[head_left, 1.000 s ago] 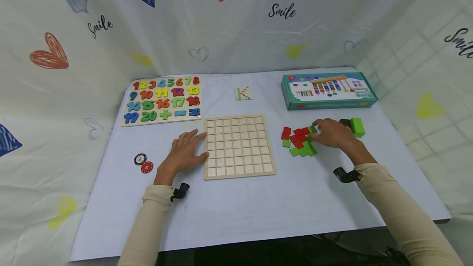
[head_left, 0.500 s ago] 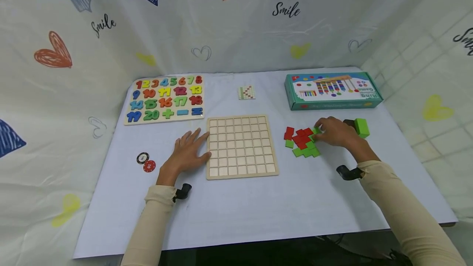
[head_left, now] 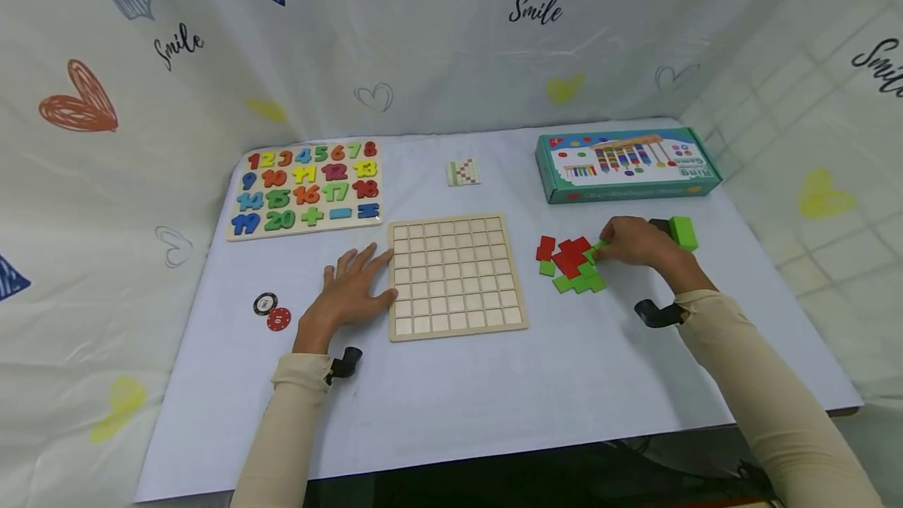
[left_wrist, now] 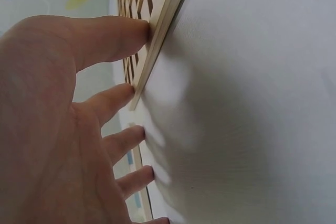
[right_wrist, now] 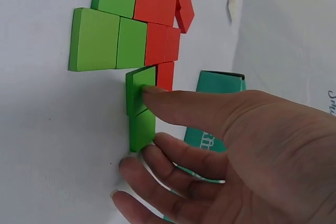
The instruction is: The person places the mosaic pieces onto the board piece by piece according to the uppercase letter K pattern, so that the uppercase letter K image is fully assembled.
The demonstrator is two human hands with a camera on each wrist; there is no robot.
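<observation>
Two partly hidden green tiles [right_wrist: 143,128] were pinched by right fingers [right_wrist: 185,153]; left fingers [left_wrist: 108,103] were outspread; "Smile" was lettered on the curtain [head_left: 466,61].

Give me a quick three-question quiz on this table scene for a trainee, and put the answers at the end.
1. Which hand touches the grid board?
2. True or false: the red chip lies nearer the person than the black chip.
3. What colour is the tile under the thumb of the right hand? A) blue B) green C) yellow

Key:
1. The left hand.
2. True.
3. B, green.
</observation>
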